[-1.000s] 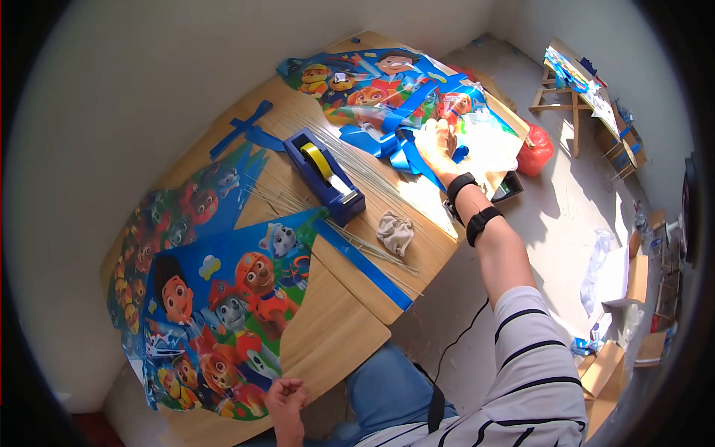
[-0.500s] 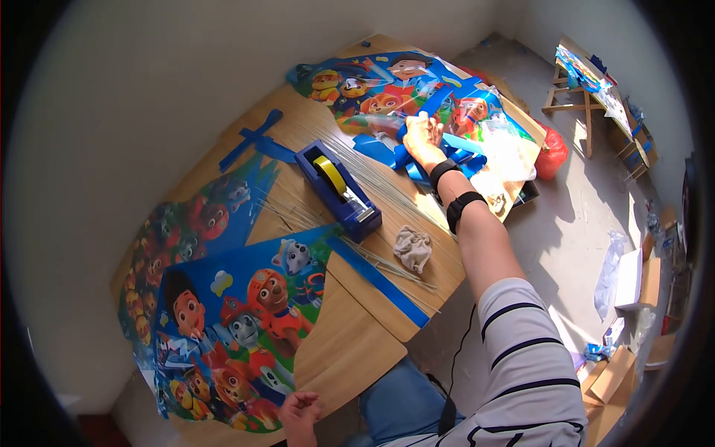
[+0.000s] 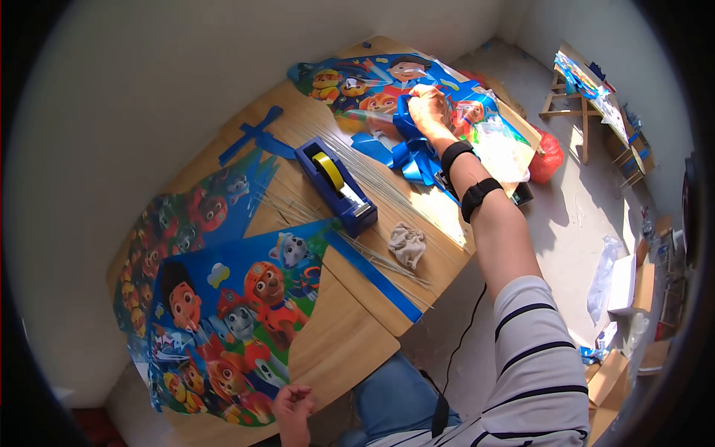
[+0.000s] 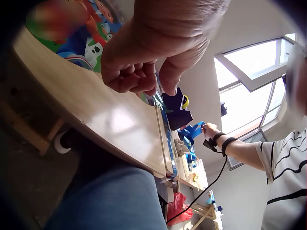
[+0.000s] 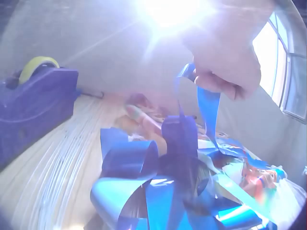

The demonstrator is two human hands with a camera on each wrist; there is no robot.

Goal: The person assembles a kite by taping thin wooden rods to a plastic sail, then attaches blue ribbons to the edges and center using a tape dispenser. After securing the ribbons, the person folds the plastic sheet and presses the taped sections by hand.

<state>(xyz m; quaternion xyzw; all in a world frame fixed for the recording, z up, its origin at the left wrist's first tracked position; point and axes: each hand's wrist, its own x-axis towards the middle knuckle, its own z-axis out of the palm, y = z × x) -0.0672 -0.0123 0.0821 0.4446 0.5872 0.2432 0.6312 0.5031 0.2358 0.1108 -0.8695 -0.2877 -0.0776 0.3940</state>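
Ribbon [image 5: 209, 115], blue and glossy, grasped in the right hand [image 3: 430, 108]; clock directions are those of the head view. One strip hangs from the curled fingers at nine o'clock of the hand, and the looped heap lies near it, toward six to seven o'clock. The grip itself is hard to make out: the back of the hand covers the fingertips from above, and in the right wrist view glare pales the hand's upper part. Loops overlap, so that the ribbon's ends cannot be traced. Printed sheet [image 3: 365, 86] spreads below the hand on the table [image 3: 350, 316], partly hidden by hand and ribbon. Toward eight o'clock of the hand stands a tape dispenser [image 3: 337, 188], cut off by the left edge of the right wrist view; toward six o'clock, well apart, lies a crumpled cloth [image 3: 407, 244]. The left hand [image 3: 294, 408], relaxed, its fingers loosely curled, is at the table's near edge; a second sheet [image 3: 231, 320] lies just beside it toward eleven o'clock, and whether they touch cannot be told. This sheet overlaps and partly hides a third sheet [image 3: 197, 205].
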